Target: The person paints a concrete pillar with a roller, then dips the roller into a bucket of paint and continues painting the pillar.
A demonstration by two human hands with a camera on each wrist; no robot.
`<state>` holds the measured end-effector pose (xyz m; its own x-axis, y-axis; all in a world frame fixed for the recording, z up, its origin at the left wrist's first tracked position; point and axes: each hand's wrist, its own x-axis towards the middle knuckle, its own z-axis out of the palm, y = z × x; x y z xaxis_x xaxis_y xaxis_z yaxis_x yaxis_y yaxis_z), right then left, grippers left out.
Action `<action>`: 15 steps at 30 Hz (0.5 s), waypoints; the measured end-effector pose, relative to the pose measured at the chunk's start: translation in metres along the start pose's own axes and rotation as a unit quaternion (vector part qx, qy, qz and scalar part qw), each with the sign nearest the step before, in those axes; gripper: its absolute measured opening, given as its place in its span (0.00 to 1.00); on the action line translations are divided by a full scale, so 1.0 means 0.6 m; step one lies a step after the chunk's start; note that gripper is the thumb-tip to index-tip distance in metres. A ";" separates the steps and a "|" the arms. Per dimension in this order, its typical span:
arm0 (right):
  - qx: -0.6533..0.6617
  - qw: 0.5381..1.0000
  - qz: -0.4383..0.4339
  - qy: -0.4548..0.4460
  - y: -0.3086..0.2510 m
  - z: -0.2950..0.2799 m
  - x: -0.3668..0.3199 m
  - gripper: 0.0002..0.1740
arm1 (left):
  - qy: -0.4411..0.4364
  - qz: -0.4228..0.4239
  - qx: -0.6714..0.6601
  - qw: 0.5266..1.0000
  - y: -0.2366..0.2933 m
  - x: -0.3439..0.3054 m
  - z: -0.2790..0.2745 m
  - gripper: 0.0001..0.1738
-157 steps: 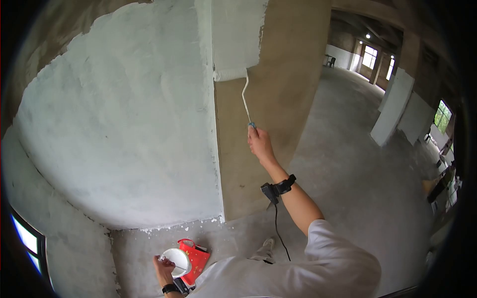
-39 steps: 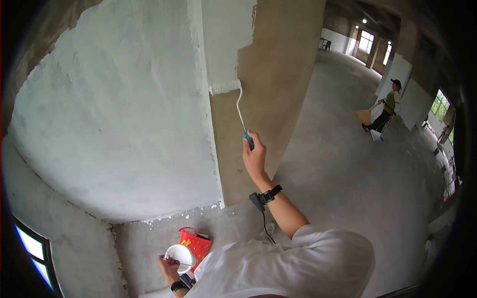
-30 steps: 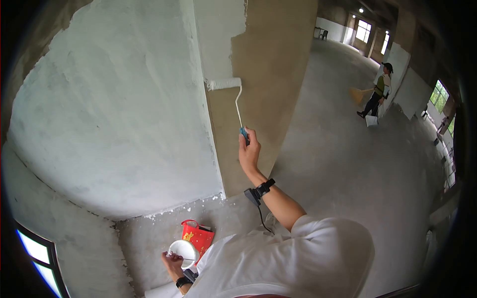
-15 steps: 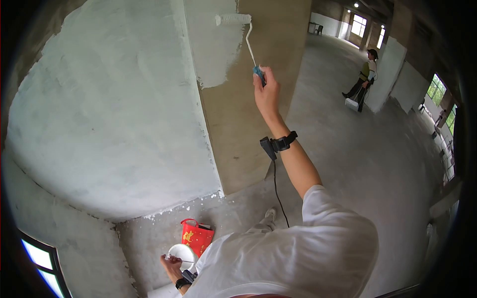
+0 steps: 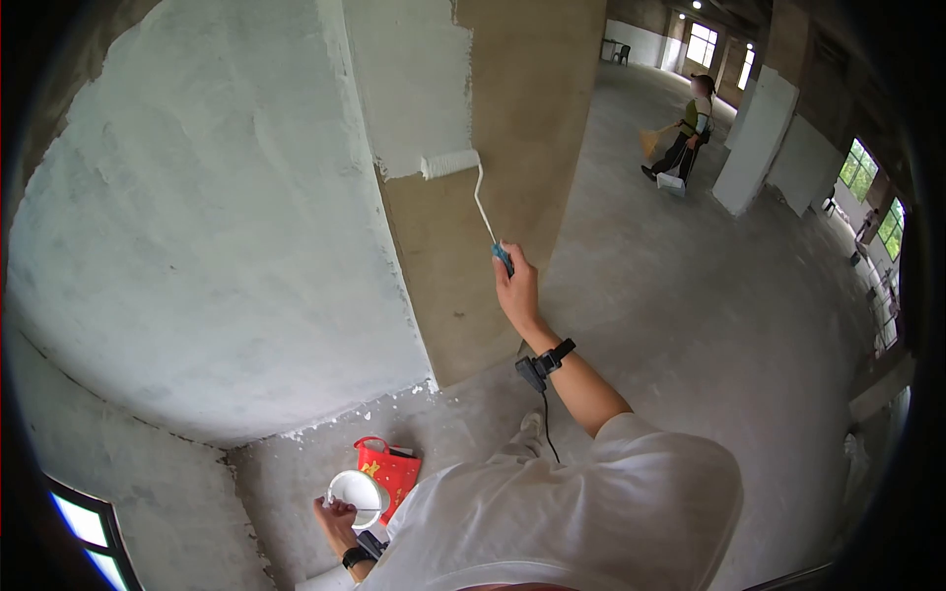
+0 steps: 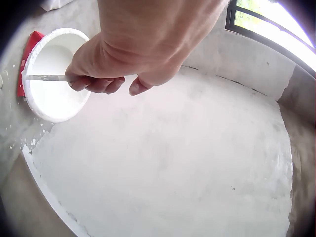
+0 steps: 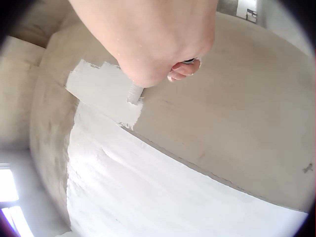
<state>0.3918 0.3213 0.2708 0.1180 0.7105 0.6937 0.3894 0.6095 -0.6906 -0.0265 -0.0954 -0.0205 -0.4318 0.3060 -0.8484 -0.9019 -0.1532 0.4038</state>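
Note:
My right hand (image 5: 518,291) grips the blue handle of a paint roller (image 5: 451,164) by the wall in the head view. The white roller sleeve lies at the lower edge of the white paint patch (image 5: 414,89), with bare tan wall (image 5: 434,256) below. In the right wrist view the hand (image 7: 153,44) hides most of the roller; only the end of its sleeve (image 7: 134,94) shows. Low on the left, my left hand (image 5: 335,517) holds a white bucket (image 5: 345,485) by its thin handle (image 6: 49,77), which crosses the opening. White paint is inside.
A red bag (image 5: 394,476) stands on the floor beside the bucket. A vertical corner edge (image 5: 394,251) divides the white left wall (image 5: 217,227) from the tan face. Further off, a person (image 5: 690,123) with a broom (image 5: 650,140) and dustpan (image 5: 671,184) is near a pillar (image 5: 757,138).
The roller went up the wall half a second ago and is now back down. White paint covers more of the tan face. The person with the broom came into view and moved left.

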 end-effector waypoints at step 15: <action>0.044 0.996 -0.044 0.066 -0.063 0.009 0.122 0.09 | 0.006 -0.008 0.015 1.000 -0.018 -0.015 0.017 0.19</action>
<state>0.3809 0.3521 0.3465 0.2088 0.6034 0.7696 0.3227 0.7004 -0.6366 -0.0128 -0.0870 -0.0137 -0.4176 0.2975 -0.8586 -0.9085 -0.1209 0.4000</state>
